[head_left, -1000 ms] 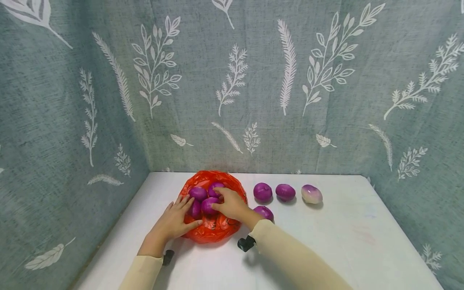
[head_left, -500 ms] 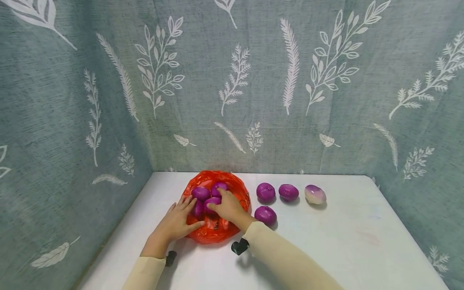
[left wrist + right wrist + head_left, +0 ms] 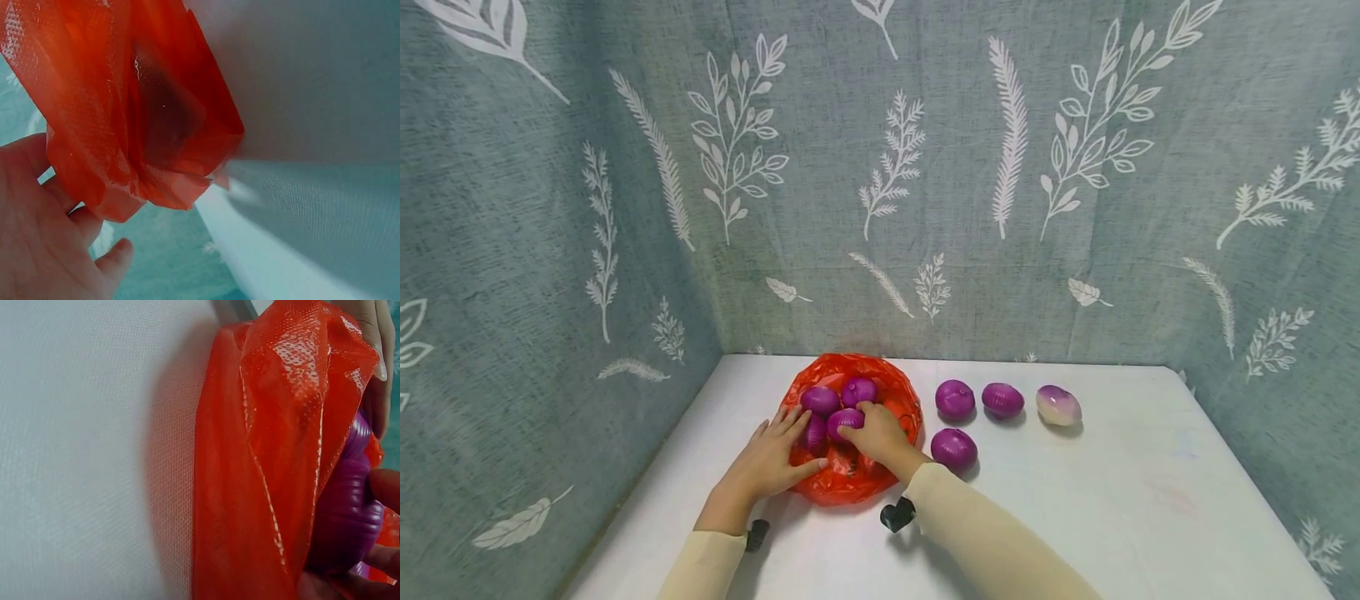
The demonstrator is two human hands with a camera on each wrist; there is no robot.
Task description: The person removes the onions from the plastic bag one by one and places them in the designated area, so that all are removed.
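Head view: on the flat white bench point(image 3: 1120, 475), a round-mouthed, crinkled red plastic bag point(image 3: 838, 492) holds four glossy purple onions point(image 3: 820, 402). The left hand point(image 3: 767, 462) lies spread across the bag's left rim, its fingers extended. The right hand point(image 3: 880, 435) has drawn its fingers forward, baring more of the rear onion point(image 3: 859, 389), and its grip is closed on the ridged front onion point(image 3: 844, 422); work seems centred there. Neighbouring onions crowd it. Right of the bag sit three loose purple onions point(image 3: 955, 401) and one oval white-and-purple onion point(image 3: 1058, 405).
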